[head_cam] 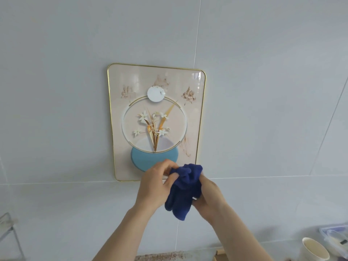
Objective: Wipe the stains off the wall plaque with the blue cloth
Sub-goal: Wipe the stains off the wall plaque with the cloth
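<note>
The wall plaque (pixel 156 121) hangs on the white tiled wall, gold-rimmed, with a flower design, a blue disc low down and a white disc near the top. Small dark specks show on the white disc (pixel 156 93). A bunched dark blue cloth (pixel 185 191) is held in front of the plaque's lower right corner. My left hand (pixel 153 184) pinches the cloth's upper left part. My right hand (pixel 208 196) grips it from the right and below. Part of the cloth hangs down between both hands, apart from the plaque's face.
A paper cup (pixel 314 249) stands at the lower right beside a clear plastic container (pixel 335 236). A wire rack (pixel 9 234) shows at the lower left edge. A speckled counter edge (pixel 160 256) runs along the bottom.
</note>
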`<state>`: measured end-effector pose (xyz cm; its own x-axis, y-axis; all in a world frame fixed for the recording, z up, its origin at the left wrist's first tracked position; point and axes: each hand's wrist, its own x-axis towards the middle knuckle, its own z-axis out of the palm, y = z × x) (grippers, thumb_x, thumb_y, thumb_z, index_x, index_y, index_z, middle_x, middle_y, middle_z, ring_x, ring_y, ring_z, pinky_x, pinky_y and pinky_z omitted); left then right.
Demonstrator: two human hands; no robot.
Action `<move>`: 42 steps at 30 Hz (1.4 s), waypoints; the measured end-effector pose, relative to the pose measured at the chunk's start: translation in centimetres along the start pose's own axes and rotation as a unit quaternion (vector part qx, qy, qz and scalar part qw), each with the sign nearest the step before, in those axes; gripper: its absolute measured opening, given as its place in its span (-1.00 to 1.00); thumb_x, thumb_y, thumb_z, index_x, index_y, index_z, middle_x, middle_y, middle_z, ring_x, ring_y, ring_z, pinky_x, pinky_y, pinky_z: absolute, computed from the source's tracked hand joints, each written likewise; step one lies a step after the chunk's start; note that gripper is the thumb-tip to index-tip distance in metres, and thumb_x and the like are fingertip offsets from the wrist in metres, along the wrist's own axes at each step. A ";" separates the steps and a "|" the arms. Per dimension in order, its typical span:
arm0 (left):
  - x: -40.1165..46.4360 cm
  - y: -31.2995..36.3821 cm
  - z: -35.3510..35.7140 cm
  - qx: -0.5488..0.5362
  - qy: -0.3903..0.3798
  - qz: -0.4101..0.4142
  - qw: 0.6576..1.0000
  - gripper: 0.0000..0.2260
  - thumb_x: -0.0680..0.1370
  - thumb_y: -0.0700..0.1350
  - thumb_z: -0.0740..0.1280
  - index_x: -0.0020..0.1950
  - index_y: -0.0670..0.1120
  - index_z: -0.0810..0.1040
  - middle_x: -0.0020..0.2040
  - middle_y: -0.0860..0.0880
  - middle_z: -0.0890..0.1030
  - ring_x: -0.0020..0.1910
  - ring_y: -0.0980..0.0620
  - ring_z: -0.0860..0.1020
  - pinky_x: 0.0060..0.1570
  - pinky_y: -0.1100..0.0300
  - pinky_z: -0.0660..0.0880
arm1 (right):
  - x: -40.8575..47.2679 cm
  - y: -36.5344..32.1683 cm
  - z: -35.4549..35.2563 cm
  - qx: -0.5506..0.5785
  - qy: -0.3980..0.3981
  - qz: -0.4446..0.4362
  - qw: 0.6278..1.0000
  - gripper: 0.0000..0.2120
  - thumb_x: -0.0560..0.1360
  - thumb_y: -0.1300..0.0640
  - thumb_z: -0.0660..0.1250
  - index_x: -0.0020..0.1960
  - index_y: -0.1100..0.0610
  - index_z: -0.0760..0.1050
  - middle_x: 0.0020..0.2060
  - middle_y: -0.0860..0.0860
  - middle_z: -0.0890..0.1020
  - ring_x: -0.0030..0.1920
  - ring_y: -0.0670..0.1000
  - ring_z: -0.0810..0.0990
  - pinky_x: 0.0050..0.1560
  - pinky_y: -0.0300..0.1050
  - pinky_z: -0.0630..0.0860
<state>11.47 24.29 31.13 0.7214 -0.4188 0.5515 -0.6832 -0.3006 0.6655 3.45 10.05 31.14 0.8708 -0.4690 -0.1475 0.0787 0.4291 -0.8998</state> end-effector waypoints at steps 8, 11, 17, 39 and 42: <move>1.0 -0.1 1.1 -0.031 -0.039 -0.014 0.999 -0.57 0.51 -0.19 0.37 0.26 0.21 0.42 0.11 0.25 0.64 0.16 0.24 0.58 0.16 0.21 0.53 | 1.2 -0.5 -1.0 -0.077 -0.027 -0.102 0.991 -0.81 0.60 0.21 0.40 0.20 0.14 0.62 0.06 0.19 0.74 0.12 0.24 0.71 0.26 0.29 0.61; 2.4 -0.6 0.8 0.088 0.037 0.041 0.995 -0.53 0.50 -0.19 0.35 0.38 0.12 0.42 0.36 0.17 0.52 0.38 0.10 0.42 0.39 0.19 0.32 | 2.7 -2.0 -0.5 -0.186 0.078 -0.219 0.955 -0.79 0.54 0.26 0.44 0.04 -0.04 0.65 -0.05 0.03 0.74 0.07 0.09 0.71 0.10 0.07 0.65; 7.1 -1.7 0.9 0.223 0.127 0.164 0.952 -0.54 0.65 -0.09 0.19 0.57 -0.03 0.35 0.63 -0.01 0.30 0.66 -0.03 0.16 0.63 -0.09 0.10 | 6.0 -5.0 1.2 -0.281 0.091 -0.482 0.825 -0.51 0.48 0.38 0.38 0.20 -0.16 0.54 0.14 -0.04 0.64 -0.06 -0.03 0.69 -0.20 -0.13 0.62; 12.8 -6.0 3.0 0.280 0.208 0.250 0.903 -0.46 0.64 -0.10 0.04 0.65 -0.06 0.22 0.67 -0.03 0.20 0.69 -0.08 0.06 0.65 -0.10 -0.07 | 14.4 2.6 -1.7 -0.559 0.177 -0.636 0.502 -0.66 0.46 0.36 0.53 0.14 0.03 0.71 0.21 0.20 0.64 0.19 0.27 0.56 0.10 0.16 0.61; 12.8 -6.1 3.1 0.289 0.211 0.249 0.900 -0.46 0.64 -0.09 0.04 0.65 -0.06 0.22 0.67 -0.03 0.20 0.68 -0.09 0.07 0.65 -0.12 -0.05 | 13.6 3.7 -3.2 -0.605 0.139 -0.614 0.487 -0.53 0.32 0.45 0.55 0.10 0.00 0.71 0.14 0.19 0.68 0.05 0.22 0.55 -0.14 0.06 0.63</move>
<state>24.49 18.09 32.60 0.2047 -0.2979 0.9324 -0.7903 -0.6123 -0.0222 14.08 2.78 24.54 0.4140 0.0429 0.9092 -0.0325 -0.9976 0.0618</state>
